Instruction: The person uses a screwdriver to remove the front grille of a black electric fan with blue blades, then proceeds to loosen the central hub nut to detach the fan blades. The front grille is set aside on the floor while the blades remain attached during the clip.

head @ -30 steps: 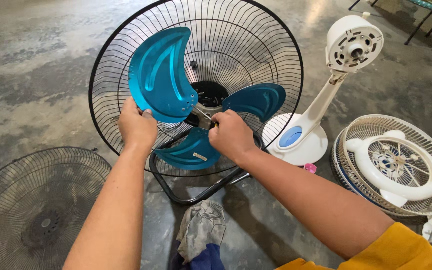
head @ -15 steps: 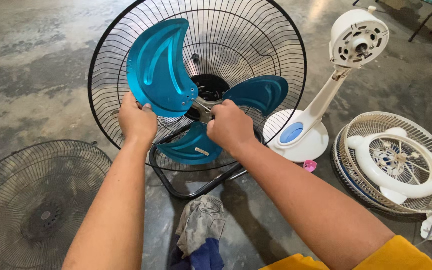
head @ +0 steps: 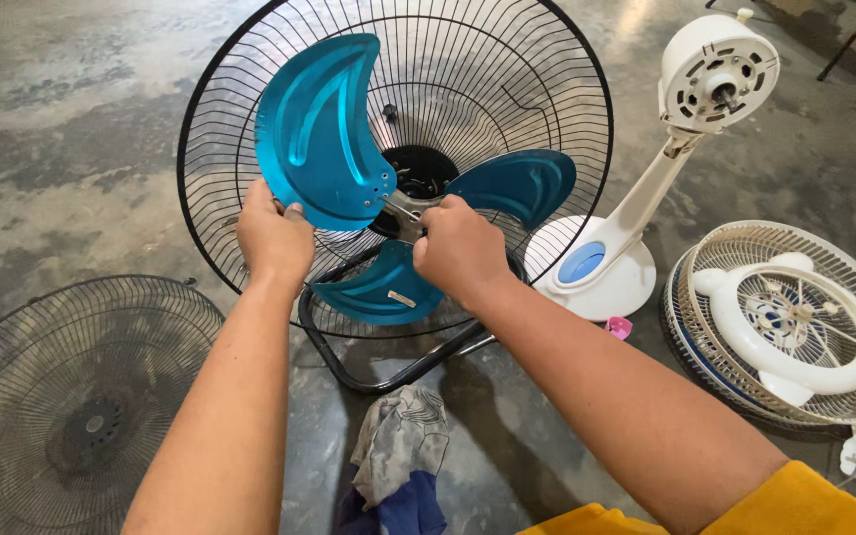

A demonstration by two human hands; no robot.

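The left hand [head: 274, 238] is closed on the lower edge of the upper blade of the blue fan blade [head: 324, 134], just left of the frame's centre. The right hand [head: 458, 248] is clenched at the blade's hub, fingers curled around a small metal part there that is mostly hidden; what exactly it grips cannot be told. The three-lobed blade sits in front of the black rear guard [head: 507, 79], which stands upright in the upper middle of the frame on a black tube stand [head: 388, 376] resting on the concrete floor [head: 71, 119]. Below the stand, at bottom centre, lies a crumpled rag [head: 398, 446]. A loose dark wire guard [head: 61, 396] lies flat at lower left. At upper right stands a white fan body [head: 646, 198] without blades, and at right lies a white guard with a fan part [head: 795, 317] on it.
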